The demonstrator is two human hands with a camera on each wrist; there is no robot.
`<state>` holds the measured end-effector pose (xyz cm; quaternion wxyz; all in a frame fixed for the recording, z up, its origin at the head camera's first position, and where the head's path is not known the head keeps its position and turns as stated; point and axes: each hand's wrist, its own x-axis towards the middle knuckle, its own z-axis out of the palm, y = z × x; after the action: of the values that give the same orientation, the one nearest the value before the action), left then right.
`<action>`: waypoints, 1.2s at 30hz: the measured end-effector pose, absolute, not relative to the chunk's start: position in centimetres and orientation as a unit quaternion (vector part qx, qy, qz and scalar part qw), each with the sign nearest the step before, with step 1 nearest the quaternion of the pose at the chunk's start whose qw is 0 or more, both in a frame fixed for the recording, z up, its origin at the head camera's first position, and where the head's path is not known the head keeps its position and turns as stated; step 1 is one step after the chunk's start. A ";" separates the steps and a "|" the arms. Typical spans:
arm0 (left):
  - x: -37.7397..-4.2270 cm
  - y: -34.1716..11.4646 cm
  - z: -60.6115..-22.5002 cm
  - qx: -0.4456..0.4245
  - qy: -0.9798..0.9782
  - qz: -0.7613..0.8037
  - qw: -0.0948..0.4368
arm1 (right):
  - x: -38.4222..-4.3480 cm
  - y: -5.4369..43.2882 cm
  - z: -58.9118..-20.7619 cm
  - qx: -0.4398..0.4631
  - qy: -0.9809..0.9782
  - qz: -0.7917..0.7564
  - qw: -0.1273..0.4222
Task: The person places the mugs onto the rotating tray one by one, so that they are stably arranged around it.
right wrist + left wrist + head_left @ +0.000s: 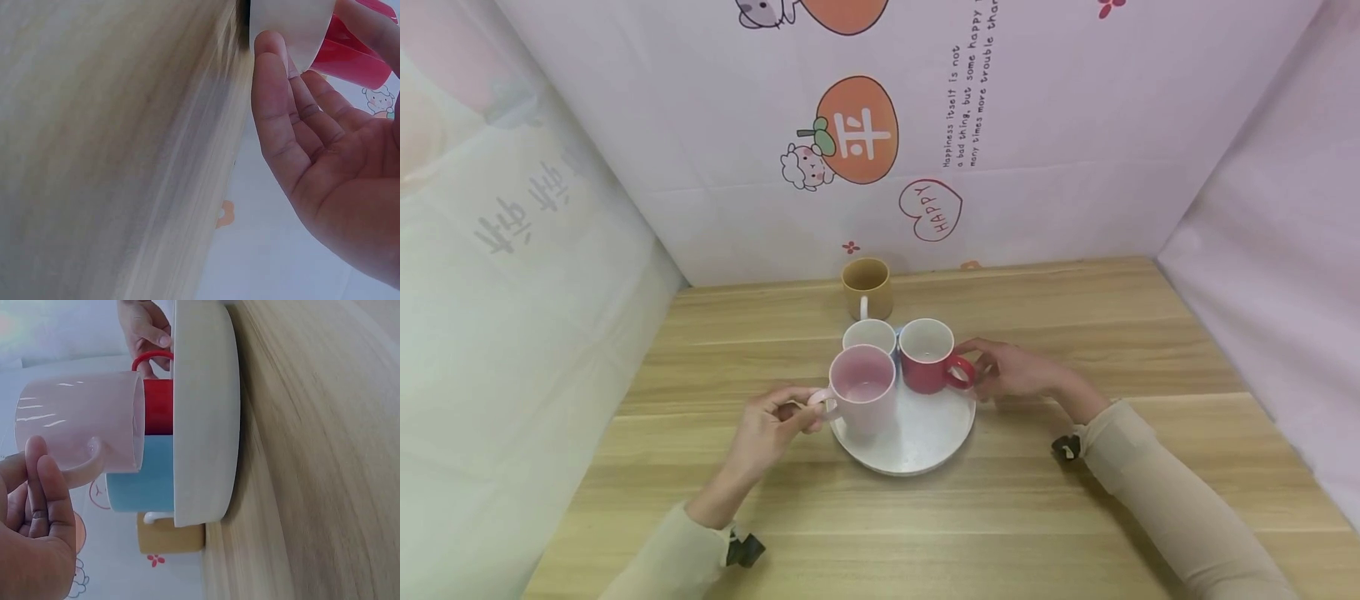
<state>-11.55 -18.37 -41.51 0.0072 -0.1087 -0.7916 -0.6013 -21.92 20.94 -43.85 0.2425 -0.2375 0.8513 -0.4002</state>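
My left hand (767, 429) pinches the handle of a pink mug (78, 419). In the left wrist view the mug's base hangs a little above a round white tray (917, 446). A red mug (925, 371) stands on the tray with its handle turned right. Beside that handle is my right hand (1015, 371), its fingers loosely bent at the tray's rim; whether they touch it I cannot tell. A light blue mug (140, 474) also stands on the tray, partly hidden behind the pink one in the head view.
Behind the tray, a yellow-brown mug (868, 287) with a white handle stands on the wooden table (1045, 517). A printed white cloth (1037, 192) hangs along the table's back edge, and pale cloth (527, 317) hangs at the sides.
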 end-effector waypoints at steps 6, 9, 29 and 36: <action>-11.6 -17.7 -41.5 -0.100 -0.795 -0.598 -0.017 | -21.9 20.9 -43.8 -0.238 0.851 -0.401 0.242; -11.6 -17.3 -41.6 -0.100 -0.792 -0.602 -0.027 | -21.8 20.9 -43.8 -0.234 0.846 -0.410 0.247; -12.5 -13.8 -43.4 -0.140 -0.785 -0.600 -0.062 | -21.8 20.8 -44.0 -0.237 0.844 -0.414 0.247; -12.7 -12.5 -43.9 -0.160 -0.786 -0.595 -0.052 | -21.9 20.7 -44.0 -0.242 0.837 -0.422 0.249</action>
<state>-12.74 -12.53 -43.89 -0.0520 -0.1599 -0.7862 -0.5947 -21.89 20.69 -43.99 0.2489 -0.2418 0.8374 -0.4224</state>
